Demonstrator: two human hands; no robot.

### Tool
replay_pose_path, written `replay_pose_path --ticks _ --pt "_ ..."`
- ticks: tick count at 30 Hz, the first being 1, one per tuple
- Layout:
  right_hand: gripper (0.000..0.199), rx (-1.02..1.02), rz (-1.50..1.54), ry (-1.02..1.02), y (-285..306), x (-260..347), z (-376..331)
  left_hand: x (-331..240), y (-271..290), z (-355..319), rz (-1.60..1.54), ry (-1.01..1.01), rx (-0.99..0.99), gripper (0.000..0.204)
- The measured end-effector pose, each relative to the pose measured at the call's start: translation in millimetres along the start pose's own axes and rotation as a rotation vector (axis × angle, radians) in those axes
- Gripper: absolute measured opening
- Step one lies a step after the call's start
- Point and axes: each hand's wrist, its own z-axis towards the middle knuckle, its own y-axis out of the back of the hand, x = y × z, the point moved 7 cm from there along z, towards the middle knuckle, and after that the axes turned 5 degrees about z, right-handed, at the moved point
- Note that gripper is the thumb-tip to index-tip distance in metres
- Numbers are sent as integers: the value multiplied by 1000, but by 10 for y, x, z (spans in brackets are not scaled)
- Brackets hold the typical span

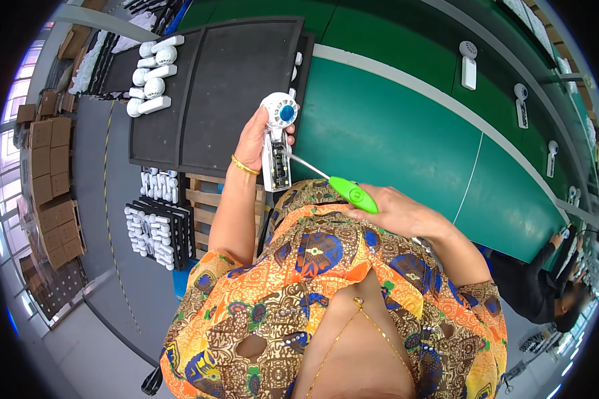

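My left hand point(253, 141) is wrapped round a white handheld fan point(277, 178), holding it upright over the table's near left part. The fan has a round head with a blue centre, and its handle stands open, with dark inner parts and wiring showing. My right hand point(396, 211) grips a screwdriver point(353, 194) with a bright green handle. Its thin metal shaft reaches left to the fan's open handle; the tip is too small to make out against the parts inside.
A black tray point(236, 86) at the left carries several white fans point(154, 87). More fans fill stacked trays point(150, 233) below, beside a wooden pallet point(205, 216). Fans point(469, 73) lie spaced along the dark green belt point(406, 40) beyond the green tabletop point(379, 126). A co-worker point(536, 286) is at the far right.
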Motion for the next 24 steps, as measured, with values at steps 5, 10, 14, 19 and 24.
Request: replay_pose_path --ticks 5,10,14,19,24 --pt "42 83 -63 -105 20 23 4 19 -25 20 24 2 39 49" --pt "43 43 -66 -45 45 90 -12 54 39 27 -68 61 82 51" --pt "43 167 48 -37 -111 15 -34 26 67 36 -71 60 71 51" --pt "43 -45 -4 127 15 54 98 24 33 105 -108 78 71 51" --pt "39 -58 79 82 168 -60 134 23 -15 282 -219 98 59 44"
